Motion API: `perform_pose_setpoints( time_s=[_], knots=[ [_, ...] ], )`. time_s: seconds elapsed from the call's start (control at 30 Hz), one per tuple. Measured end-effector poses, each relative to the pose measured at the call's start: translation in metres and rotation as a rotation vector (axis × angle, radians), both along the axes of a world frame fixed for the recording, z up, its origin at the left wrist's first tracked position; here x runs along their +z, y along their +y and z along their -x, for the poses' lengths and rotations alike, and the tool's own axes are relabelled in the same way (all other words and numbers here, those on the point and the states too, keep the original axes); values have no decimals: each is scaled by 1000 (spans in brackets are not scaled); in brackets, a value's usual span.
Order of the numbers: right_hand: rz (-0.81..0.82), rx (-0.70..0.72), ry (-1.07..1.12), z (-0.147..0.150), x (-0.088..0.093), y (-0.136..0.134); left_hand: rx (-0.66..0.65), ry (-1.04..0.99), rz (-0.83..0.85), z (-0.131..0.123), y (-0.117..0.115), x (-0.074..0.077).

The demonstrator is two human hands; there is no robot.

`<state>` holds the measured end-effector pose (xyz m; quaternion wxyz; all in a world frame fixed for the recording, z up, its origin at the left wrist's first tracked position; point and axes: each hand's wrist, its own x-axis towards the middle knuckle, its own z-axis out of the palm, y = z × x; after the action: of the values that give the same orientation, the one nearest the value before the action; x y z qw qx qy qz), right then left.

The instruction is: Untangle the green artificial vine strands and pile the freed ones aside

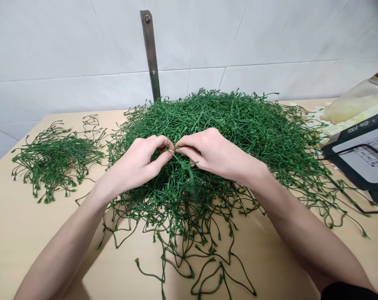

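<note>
A large heap of thin green plastic-looking stems with small bud-like tips covers the middle of the table. Over its front part, my left hand and my right hand meet, fingertips almost touching. Each is closed in a pinch of thumb and fingers on a thin green stem, whose hanging part is blurred. How the stem runs between the fingertips is too small to make out. Several loose stems trail from the heap towards the table's front edge.
A smaller bunch of green stems lies on the table at the left. Behind the heap, a metal bar stands against the tiled wall. At the right are a black-and-white printed box and a translucent container.
</note>
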<state>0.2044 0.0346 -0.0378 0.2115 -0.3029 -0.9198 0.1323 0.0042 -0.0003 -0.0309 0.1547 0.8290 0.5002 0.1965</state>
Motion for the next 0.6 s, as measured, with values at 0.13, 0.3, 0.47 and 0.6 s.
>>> perform_pose_setpoints(
  time_s=[0.13,0.3,0.47,0.6],
  knots=[
    [83,12,-41,-1,1,-1,-29,65,-5,-2,1,0],
    [265,100,23,-1,3,-2,-70,-54,140,-1,3,-2],
    [371,245,98,-2,-7,8,-90,-182,232,0,7,-7],
    [484,385,229,-3,-17,16,-135,-241,189,-2,8,-10]
  ],
)
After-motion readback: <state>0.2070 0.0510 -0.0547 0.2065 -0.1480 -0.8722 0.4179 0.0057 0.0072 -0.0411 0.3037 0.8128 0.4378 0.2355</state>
